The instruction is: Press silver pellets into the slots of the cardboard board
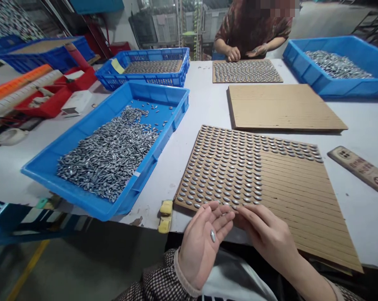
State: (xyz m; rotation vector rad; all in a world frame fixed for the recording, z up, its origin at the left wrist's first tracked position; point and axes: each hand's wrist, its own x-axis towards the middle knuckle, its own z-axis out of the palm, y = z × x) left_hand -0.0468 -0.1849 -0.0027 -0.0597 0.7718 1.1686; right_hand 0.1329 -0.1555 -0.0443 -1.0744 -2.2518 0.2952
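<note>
Cupping upward at the near edge of the counter (204, 104), the person's left hand (204, 242) lies spread, with one small metal piece (213, 235) loose on its palm. The right hand (267, 234) sits just beside it, palm down, fingertips drawn together where they meet the left fingers and the near edge of a slotted cardboard board (301, 196). Whether those fingertips pinch a piece cannot be told.

The work appears to be at the filling stage: the board's left part and far rows hold pieces, while its right part is bare. Seating the palm's piece would likely call for a fine pinch and a turn to match the slot.

Left of the board stands a blue tray (91, 121) holding a heap of loose pieces (110, 154), far too many to count. Three boards lie on the counter: this one, a bare board (282, 106) beyond it, and a filled board (247, 71) at the far edge, where a co-worker's two hands (232, 53) rest. Four blue trays are visible in all. A wooden strip (361, 168) lies towards the right edge.
</note>
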